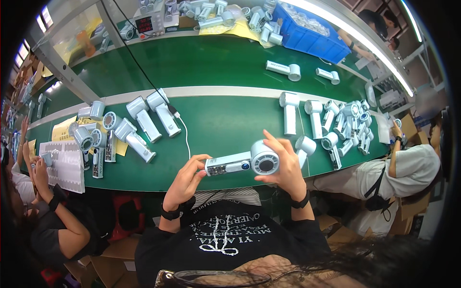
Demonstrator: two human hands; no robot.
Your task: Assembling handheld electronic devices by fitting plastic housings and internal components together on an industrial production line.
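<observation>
A pale blue handheld fan (pixel 235 164) lies sideways between my hands, above the near edge of the green table. Its handle has an opening that shows inner parts and a dark round spot, and its round head has a dark grille. My left hand (pixel 186 180) pinches the handle's end between thumb and fingers. My right hand (pixel 286 164) is curved round the head from the right, the thumb below it and the index finger raised above. Just behind my right hand stands another fan (pixel 304 145), partly hidden by it.
Several similar fans (pixel 140 117) lie at the left, near a white cable (pixel 186 137). More fans (pixel 353 120) crowd the right. A blue bin (pixel 309 33) and a power supply (pixel 148 24) stand at the back. Co-workers sit on both sides, one with hands (pixel 41 173) at the left.
</observation>
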